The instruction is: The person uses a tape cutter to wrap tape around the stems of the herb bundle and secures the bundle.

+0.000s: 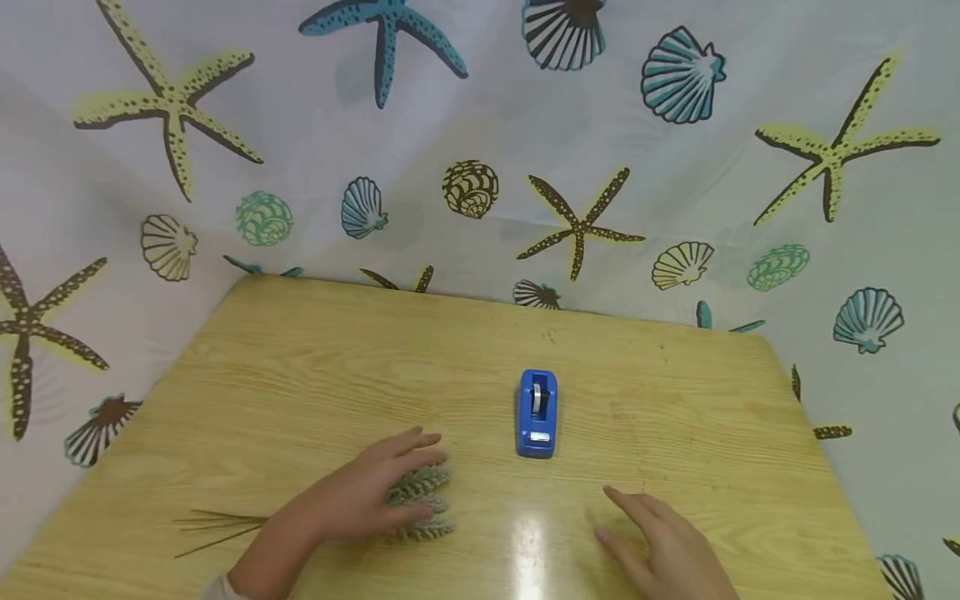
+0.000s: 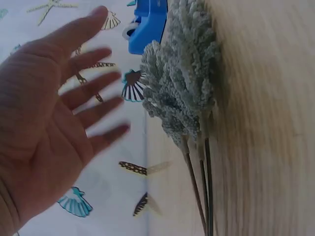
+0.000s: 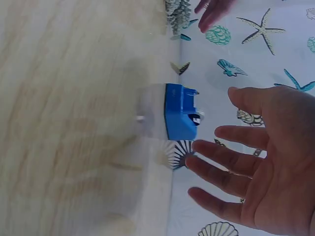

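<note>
The wooden table stands against a curtain backdrop printed with starfish and shells. At about 7 o'clock from the table's centre, the left hand is spread above a small bunch of dried grey-green sprigs; the left wrist view shows the fingers straight and apart from the heads, gripping nothing (whether the palm touches them cannot be told from the head view). The thin stems trail off toward 9 o'clock, flat on the wood. At 12 o'clock from the sprigs' right end, near the table's centre, sits a blue tape dispenser, untouched. At about 5 o'clock from the dispenser, the right hand hovers with fingers extended and relaxed, holding nothing. Risk assessment: the sprig heads look brittle, so a flat press from the left hand would likely crush or shed them; a grasp taken only at the heads could let the loose stems fan apart. The dispenser's cutter edge faces the person, so a careless reach by the right hand could snag a fingertip.
</note>
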The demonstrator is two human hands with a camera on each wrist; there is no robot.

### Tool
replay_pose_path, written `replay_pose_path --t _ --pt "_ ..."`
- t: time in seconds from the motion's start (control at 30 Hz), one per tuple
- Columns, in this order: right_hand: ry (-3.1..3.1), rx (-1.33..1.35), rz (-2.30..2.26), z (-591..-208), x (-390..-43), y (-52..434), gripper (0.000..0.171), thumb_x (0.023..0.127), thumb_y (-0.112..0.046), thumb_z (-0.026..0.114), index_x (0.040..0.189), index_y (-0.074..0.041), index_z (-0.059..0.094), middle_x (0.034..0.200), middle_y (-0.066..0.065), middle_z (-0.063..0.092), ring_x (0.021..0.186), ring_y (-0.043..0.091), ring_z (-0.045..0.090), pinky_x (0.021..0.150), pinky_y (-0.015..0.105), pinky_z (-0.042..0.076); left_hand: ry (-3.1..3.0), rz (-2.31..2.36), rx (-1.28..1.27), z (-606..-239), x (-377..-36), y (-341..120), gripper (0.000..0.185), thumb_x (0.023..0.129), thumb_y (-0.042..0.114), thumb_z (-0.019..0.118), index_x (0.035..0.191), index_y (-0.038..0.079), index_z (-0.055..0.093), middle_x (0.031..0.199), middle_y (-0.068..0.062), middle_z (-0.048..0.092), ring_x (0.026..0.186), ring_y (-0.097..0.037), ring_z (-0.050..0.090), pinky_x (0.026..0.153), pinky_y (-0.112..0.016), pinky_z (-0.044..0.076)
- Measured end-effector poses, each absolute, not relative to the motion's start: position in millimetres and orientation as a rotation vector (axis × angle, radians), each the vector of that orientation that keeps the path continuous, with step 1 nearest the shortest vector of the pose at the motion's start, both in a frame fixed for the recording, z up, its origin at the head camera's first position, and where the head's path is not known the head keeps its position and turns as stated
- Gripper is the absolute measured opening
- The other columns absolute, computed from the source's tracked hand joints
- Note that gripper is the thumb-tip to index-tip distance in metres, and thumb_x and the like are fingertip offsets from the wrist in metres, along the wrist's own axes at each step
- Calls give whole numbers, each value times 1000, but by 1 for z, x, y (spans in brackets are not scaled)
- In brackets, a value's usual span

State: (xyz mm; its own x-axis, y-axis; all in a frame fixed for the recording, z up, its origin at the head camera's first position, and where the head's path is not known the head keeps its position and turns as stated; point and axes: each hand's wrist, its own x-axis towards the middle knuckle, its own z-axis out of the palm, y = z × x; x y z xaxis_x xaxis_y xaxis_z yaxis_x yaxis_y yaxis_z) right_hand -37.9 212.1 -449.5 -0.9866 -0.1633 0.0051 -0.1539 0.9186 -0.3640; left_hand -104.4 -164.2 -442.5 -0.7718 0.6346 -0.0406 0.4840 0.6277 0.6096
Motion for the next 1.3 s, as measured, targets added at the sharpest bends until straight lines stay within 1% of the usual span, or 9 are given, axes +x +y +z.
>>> replay_pose_path --t 0.1,0.17,0.27,0.37,0.57,0.77,0.9,1.07,1.3 --pt "2994 -261 -602 -451 -44 212 45 93 -44 68 132 -21 65 120 -7 70 100 12 68 82 35 57 2491 927 937 -443 -117 -157 49 95 36 67 137 12 59 149 -10 51 138 -31 48 108 -52 44" --pt "2974 -297 -613 -455 -47 212 45 93 -43 68 132 -21 64 119 -8 71 96 10 68 78 32 57 2445 961 933 -443 -126 -152 47 96 38 66 135 13 61 146 -8 55 135 -27 52 107 -49 46" --pt "2959 -370 -644 -461 -53 213 47 93 -41 68 134 -18 62 116 -4 72 93 11 68 76 32 57 2402 991 915 -443 -136 -143 49 96 42 65 137 15 59 146 -7 55 136 -27 51 108 -49 45" --pt "2904 -423 -750 -467 -60 210 52 95 -41 67 138 -14 58 115 0 72 91 12 69 76 31 57 2386 991 939 -445 -143 -134 48 97 36 65 139 15 57 147 -7 54 137 -27 50 109 -50 45" --pt "2706 -476 -991 -476 -76 201 65 97 -42 64 149 -9 44 124 12 68 88 14 72 74 27 57 2381 967 980 -453 -151 -114 52 96 27 68 144 12 52 148 -5 53 136 -29 51 108 -49 45" --pt "2643 -527 -1043 -475 -94 194 66 98 -36 64 153 -10 38 128 17 65 88 16 71 75 28 57 2399 990 926 -458 -159 -98 53 96 26 69 144 12 51 147 -3 53 137 -26 49 109 -48 45" --pt "2607 -564 -1026 -474 -106 195 64 99 -33 63 153 -10 38 130 20 62 89 18 71 74 28 58 2411 994 916 -460 -163 -88 55 95 26 69 145 10 50 148 -6 52 139 -27 47 112 -48 42" --pt "2594 -545 -1054 -475 -124 188 55 99 -30 62 148 -12 46 125 20 65 85 18 72 73 33 59 2440 957 921 -465 -167 -81 62 94 25 71 147 8 47 152 -11 47 143 -30 42 116 -49 37" --pt "2408 -391 -1299 -480 -143 173 45 101 -31 60 140 -11 52 107 14 70 79 20 71 73 33 57 2521 960 861 -470 -180 -71 75 92 28 73 155 12 35 163 -11 28 149 -32 31 118 -51 32"
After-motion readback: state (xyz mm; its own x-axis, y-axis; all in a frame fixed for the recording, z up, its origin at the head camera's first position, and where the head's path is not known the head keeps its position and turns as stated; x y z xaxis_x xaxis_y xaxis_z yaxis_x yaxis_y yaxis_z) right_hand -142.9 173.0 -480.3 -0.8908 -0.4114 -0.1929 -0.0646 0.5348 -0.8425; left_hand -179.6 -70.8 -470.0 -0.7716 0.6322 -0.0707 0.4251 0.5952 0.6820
